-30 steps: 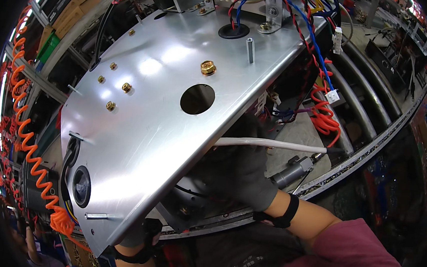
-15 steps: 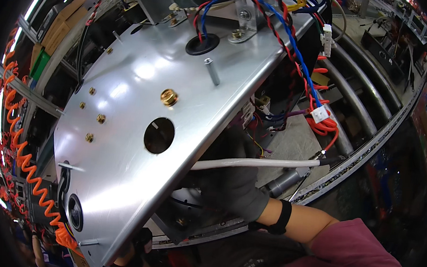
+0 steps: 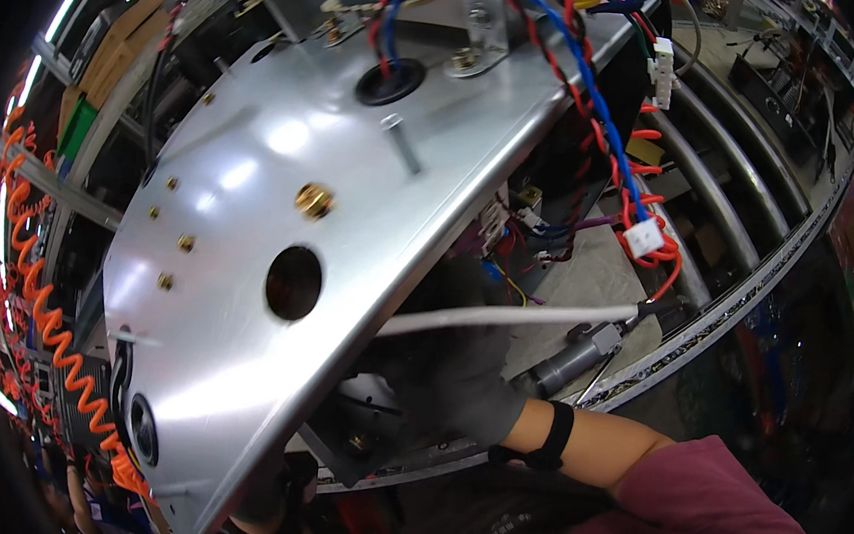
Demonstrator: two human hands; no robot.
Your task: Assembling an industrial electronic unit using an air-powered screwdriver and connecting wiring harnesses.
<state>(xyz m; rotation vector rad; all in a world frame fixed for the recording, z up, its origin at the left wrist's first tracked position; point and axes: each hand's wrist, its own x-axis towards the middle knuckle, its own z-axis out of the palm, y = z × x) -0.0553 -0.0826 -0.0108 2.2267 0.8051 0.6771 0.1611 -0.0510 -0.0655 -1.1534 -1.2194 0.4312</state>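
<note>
The sheet-metal panel slants up rightward, apparently overhanging the right hand, whose grip, open or closed, I cannot tell.

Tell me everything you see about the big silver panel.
The silver panel is broad, shiny and looks metal, slanting across the view. It has an open round hole, brass-coloured bolts, metal posts and black grommets; red and blue wires pass through one. The right hand is beside its right edge; contact is unclear.
</note>
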